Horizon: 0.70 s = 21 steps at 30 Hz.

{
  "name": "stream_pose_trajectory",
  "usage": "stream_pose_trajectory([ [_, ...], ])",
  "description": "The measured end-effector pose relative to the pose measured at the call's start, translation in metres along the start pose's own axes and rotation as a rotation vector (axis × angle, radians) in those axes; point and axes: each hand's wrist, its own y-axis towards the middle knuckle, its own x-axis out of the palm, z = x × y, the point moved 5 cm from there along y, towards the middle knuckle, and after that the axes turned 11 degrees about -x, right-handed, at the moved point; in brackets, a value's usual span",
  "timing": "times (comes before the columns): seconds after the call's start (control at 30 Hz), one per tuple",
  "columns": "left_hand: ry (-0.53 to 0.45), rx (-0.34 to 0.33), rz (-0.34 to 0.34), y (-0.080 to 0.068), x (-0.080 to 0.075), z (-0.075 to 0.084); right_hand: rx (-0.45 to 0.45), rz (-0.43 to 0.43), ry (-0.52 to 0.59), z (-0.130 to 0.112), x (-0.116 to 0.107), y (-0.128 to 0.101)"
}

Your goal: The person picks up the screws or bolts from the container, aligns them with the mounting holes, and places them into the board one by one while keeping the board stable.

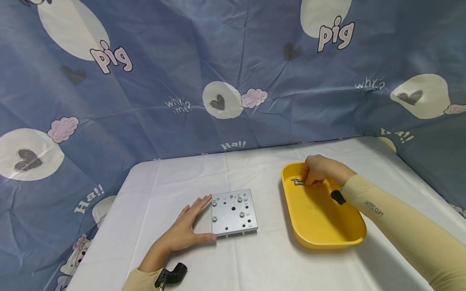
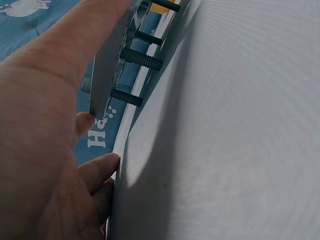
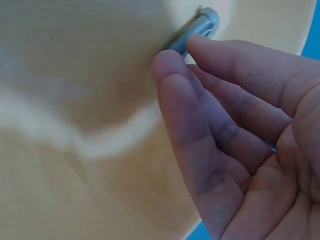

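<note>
A square metal plate (image 1: 233,210) with holes and several screws through it lies on the table. In the left wrist view, threaded screw shanks (image 2: 142,59) stick out of its underside. My left hand (image 1: 187,230) is spread along the plate's left side, its straight index finger and thumb touching the edge at two corners. Inside the yellow tray (image 1: 302,226), at its far end, my right hand (image 1: 318,169) pinches a metal screw (image 3: 197,32) between thumb and fingertips. A few metal screws (image 1: 297,182) show beside the fingers in the head view.
The table (image 1: 174,182) bears a white cloth. Behind it and at both sides hangs a blue printed curtain (image 1: 164,81). The tray's raised rim (image 1: 325,245) surrounds the right hand's place, and each wrist carries a small black device (image 1: 172,275).
</note>
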Motion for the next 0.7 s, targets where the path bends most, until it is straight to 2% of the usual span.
stream_pose_trajectory([
  [0.2, 0.005, -0.008, 0.001, 0.000, 0.001, -0.003, -0.014, 0.020, 0.000, -0.009, -0.002, 0.005],
  [0.37, 0.006, -0.007, 0.003, 0.000, 0.001, -0.003, -0.050, 0.025, -0.052, -0.016, 0.004, 0.011],
  [0.7, 0.005, -0.014, 0.005, 0.000, 0.000, -0.003, -0.019, 0.065, -0.088, -0.018, 0.010, 0.016],
])
